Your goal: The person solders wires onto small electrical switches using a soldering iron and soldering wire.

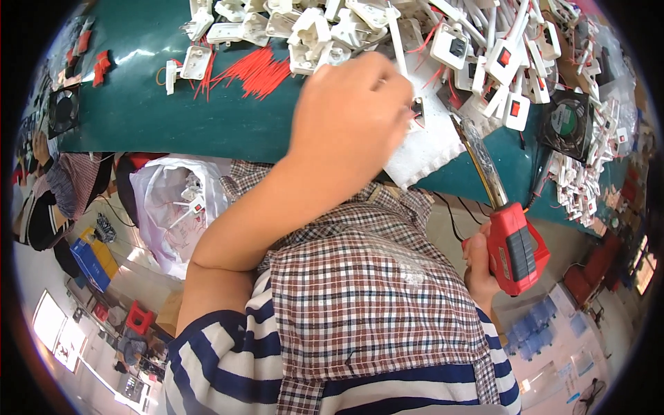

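Note:
My right hand (478, 266) grips a red and black soldering gun (513, 252) at the right. Its long metal barrel points up and away, with the tip close to a white pad (423, 149) on the green table. Above the pad, my left hand (356, 114) is closed, knuckles up. By its fingertips sits a small dark switch part (418, 112) with a red wire. The back of the hand hides whatever the fingers pinch. Just beyond lie white plastic housings (311, 41) and a spread of cut red wires (259, 72).
At the far right are heaped white housings with red rocker switches (503, 59). A black fan (568, 126) stands beside them, another fan (64, 111) at the far left. A white plastic bag (176, 221) with scraps hangs below the front edge of the green table (173, 128).

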`<state>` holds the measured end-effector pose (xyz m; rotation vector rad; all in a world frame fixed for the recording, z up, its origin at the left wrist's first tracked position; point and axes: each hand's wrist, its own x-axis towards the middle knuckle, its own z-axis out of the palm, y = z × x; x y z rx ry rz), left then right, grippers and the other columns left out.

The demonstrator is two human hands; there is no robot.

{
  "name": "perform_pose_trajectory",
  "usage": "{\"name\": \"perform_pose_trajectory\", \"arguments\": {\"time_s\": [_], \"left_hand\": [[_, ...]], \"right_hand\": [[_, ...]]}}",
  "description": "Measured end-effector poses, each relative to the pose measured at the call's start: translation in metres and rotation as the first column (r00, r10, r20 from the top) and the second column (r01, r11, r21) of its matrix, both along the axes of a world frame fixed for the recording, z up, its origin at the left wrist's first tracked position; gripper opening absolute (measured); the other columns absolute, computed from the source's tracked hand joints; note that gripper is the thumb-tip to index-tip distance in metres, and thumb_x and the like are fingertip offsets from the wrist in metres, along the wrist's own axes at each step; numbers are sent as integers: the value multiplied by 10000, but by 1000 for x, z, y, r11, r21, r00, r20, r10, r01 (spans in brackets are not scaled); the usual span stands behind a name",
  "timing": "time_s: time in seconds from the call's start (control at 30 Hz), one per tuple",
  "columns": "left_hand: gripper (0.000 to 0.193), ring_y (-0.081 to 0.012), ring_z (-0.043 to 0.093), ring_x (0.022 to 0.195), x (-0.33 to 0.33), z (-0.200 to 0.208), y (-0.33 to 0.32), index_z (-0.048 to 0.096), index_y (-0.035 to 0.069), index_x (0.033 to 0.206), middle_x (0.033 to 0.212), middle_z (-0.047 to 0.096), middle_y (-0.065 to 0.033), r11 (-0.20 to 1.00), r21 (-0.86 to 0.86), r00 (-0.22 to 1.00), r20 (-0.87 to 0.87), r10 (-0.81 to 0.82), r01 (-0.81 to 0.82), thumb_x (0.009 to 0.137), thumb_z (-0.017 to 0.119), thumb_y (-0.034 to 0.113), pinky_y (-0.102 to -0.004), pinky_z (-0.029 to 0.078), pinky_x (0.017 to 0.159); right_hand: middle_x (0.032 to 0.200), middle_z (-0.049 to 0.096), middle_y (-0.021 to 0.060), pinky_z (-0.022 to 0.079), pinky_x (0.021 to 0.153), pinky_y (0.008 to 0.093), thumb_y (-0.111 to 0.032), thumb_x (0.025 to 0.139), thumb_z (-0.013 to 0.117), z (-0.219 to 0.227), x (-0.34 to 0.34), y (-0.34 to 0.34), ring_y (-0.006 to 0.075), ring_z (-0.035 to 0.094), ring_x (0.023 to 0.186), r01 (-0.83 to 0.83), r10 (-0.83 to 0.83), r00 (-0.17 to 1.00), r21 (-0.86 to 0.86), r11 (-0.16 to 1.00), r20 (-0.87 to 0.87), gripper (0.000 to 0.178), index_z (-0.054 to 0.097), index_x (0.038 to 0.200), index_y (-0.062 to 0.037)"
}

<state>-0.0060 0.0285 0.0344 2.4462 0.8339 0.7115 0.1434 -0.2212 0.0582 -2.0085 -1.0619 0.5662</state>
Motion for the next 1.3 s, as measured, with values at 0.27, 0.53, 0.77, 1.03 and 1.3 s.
{"name": "perform_pose_trajectory", "arguments": {"time_s": [0.27, 0.53, 0.77, 1.03, 1.3], "left_hand": [[151, -151, 556, 648, -82, -31, 40, 632, 51, 845, 752, 590, -38, 903, -106, 870, -334, 363, -417, 778, 732, 142, -300, 467, 630], [134, -152, 527, 629, -85, -40, 37, 665, 77, 841, 784, 561, -33, 897, -90, 871, -298, 390, -432, 772, 741, 163, -301, 448, 614], [132, -171, 561, 672, -81, -36, 35, 665, 88, 848, 844, 574, -41, 874, -56, 844, -299, 446, -482, 783, 733, 181, -317, 459, 634], [126, -276, 612, 768, -75, -38, 33, 635, 71, 828, 858, 578, -88, 886, -111, 866, -299, 401, -449, 792, 705, 169, -391, 479, 672], [79, -216, 642, 643, -68, -11, 19, 621, 49, 846, 762, 646, -64, 810, -204, 835, -149, 530, -550, 820, 678, 99, -317, 497, 582]], "right_hand": [[763, 518, 49, 376, 461, 231, 46, 865, 576, -1, -4, 0, 70, 420, 501, 55, -56, 994, -12, 998, -91, 120, 538, 974, 11], [780, 515, 52, 369, 471, 241, 48, 871, 554, 1, -7, 0, 79, 419, 512, 8, -13, 991, -37, 999, -130, 106, 537, 970, 13], [785, 520, 50, 375, 495, 245, 33, 882, 563, -1, -11, 1, 79, 419, 531, 107, -111, 976, -32, 994, -189, 123, 548, 1004, 24], [756, 528, 30, 383, 503, 242, 18, 882, 591, -8, 0, -13, 75, 444, 558, 93, -95, 994, -53, 994, -55, 120, 564, 998, 6], [765, 555, 17, 410, 540, 231, 9, 861, 618, -11, 3, -14, 78, 493, 595, 26, -32, 994, -59, 998, -105, 176, 595, 1035, -7]]}}
